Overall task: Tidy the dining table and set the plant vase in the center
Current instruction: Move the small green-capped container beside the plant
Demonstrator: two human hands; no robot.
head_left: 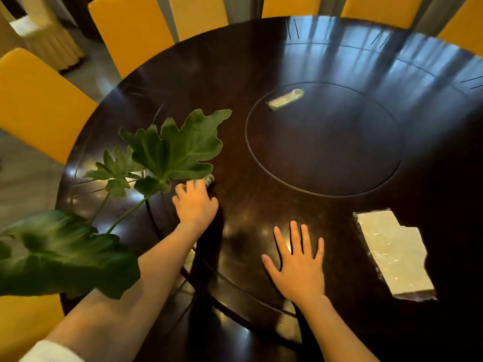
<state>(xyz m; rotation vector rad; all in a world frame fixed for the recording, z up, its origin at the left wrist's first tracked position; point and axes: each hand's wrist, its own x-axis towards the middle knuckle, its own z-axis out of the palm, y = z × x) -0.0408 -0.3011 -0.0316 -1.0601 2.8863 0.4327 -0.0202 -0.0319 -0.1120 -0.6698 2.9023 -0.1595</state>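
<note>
The plant's big lobed green leaves (172, 150) spread over the left of the round dark dining table (235, 74). Thin stems run down to the lower left, and a large leaf (65, 257) hides the vase. My left hand (194, 202) lies palm down just right of the leaves, fingers bent. Its fingertips touch a small shiny scrap (210, 178), and I cannot tell whether they grip it. My right hand (298, 267) rests flat on the table near the front, fingers spread, holding nothing.
A round inset disc (324, 178) marks the table's middle, with a small wrapped packet (285, 99) on its far side. A white pack in clear plastic (394, 254) lies to the right. Yellow-covered chairs (39, 105) ring the table's left and far sides.
</note>
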